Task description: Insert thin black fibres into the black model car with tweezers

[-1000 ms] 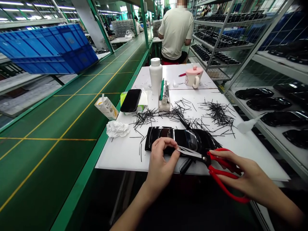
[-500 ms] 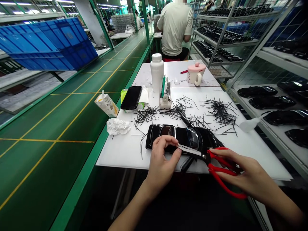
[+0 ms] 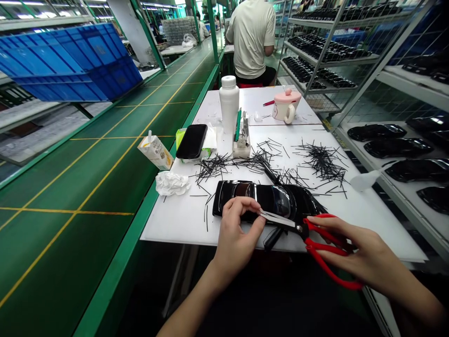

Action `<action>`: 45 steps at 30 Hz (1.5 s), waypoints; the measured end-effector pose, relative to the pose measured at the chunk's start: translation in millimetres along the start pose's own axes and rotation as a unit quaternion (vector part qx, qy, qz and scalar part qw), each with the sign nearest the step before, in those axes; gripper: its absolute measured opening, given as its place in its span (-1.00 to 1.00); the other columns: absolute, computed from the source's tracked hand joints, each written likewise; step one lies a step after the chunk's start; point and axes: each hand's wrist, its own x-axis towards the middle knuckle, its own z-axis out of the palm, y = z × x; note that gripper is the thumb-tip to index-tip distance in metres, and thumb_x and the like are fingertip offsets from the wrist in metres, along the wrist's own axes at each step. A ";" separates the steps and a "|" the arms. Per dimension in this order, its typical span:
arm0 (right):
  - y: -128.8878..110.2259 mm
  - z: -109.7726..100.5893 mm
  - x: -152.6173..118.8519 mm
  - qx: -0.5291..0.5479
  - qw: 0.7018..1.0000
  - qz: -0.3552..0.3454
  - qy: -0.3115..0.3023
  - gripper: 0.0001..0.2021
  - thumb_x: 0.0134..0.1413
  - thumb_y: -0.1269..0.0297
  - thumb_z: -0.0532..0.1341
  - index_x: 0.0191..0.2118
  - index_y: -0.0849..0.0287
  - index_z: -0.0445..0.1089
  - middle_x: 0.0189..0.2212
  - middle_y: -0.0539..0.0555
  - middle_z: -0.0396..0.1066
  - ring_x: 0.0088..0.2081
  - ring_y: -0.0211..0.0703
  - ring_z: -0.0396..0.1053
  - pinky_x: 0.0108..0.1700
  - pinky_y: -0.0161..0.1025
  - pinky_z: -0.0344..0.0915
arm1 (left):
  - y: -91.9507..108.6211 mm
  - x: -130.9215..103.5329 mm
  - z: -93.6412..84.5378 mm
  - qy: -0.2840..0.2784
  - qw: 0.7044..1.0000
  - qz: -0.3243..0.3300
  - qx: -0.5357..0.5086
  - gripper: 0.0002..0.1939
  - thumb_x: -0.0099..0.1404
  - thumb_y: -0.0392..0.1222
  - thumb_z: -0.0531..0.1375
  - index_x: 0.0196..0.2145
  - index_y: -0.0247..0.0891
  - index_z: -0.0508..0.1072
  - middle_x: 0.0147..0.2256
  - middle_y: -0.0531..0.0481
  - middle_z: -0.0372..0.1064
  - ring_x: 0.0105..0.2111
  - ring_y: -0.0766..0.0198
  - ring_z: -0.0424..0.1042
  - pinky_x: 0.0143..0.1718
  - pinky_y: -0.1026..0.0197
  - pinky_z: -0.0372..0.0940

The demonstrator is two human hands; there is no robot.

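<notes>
Red-handled scissors (image 3: 300, 229) are in my right hand (image 3: 358, 248), whose fingers go through and around the handle loops. Their blades point left and look nearly closed. At the blade tips, my left hand (image 3: 238, 234) has thumb and forefinger pinched together; whatever lies between them is too small to make out. Behind both hands sits a glossy black model car (image 3: 270, 196) on the white table (image 3: 182, 224), partly hidden by my left hand and the blades. One open door (image 3: 271, 174) juts from its far side, another (image 3: 273, 238) from its near side.
Thin black strips (image 3: 321, 161) lie scattered beyond the car. Around them stand a white bottle (image 3: 229, 105), a phone (image 3: 191, 141), a drink carton (image 3: 156, 150), crumpled tissue (image 3: 171, 183) and a lidded mug (image 3: 286, 105). A green conveyor (image 3: 115, 187) runs left; racks of car bodies (image 3: 396, 147) stand right.
Very little differs. The scissors and my right hand have shifted slightly to the right, and the person ahead has leaned a little to the left.
</notes>
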 end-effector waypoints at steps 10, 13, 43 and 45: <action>4.0 -0.2 0.0 0.014 1.000 0.011 -0.008 -0.58 0.08 0.13 0.32 0.08 0.00 0.40 -0.02 0.09 0.52 -0.16 -0.05 0.56 -0.15 -0.24 0.52 | 1.4 -0.1 0.0 0.000 1.000 -0.002 0.007 -0.89 0.27 -0.30 0.19 -0.25 -0.15 0.35 -0.30 0.01 0.42 -0.08 0.11 0.39 0.09 0.01 0.18; 4.9 -2.2 -3.5 0.025 0.999 0.028 0.005 -0.60 0.08 0.10 0.31 0.06 -0.03 0.41 -0.07 0.05 0.55 -0.16 -0.04 0.57 -0.12 -0.22 0.51 | 2.7 -0.3 -0.6 -0.004 1.000 -0.011 0.006 -0.92 0.28 -0.26 0.20 -0.26 -0.16 0.34 -0.30 0.00 0.44 -0.07 0.10 0.38 0.08 0.01 0.18; 18.2 -13.9 26.1 -0.143 0.981 0.098 0.085 -0.72 0.20 0.11 0.09 -0.06 0.13 0.34 -0.46 0.00 0.43 -0.50 -0.13 0.41 -0.45 -0.21 0.32 | -4.9 -1.0 -3.2 0.003 0.999 0.018 0.040 -0.96 0.30 -0.22 0.20 -0.32 -0.14 0.37 -0.32 0.06 0.45 -0.15 0.17 0.44 0.25 -0.14 -0.02; 8.4 -21.5 24.8 -0.042 0.984 0.116 0.130 -0.61 0.19 0.06 0.14 0.07 0.12 0.31 -0.41 0.02 0.45 -0.44 -0.12 0.46 -0.40 -0.21 0.40 | -2.5 -1.2 -2.0 0.009 0.998 0.032 0.049 -0.95 0.30 -0.24 0.20 -0.32 -0.14 0.37 -0.33 0.08 0.47 -0.21 0.20 0.46 0.24 -0.11 0.01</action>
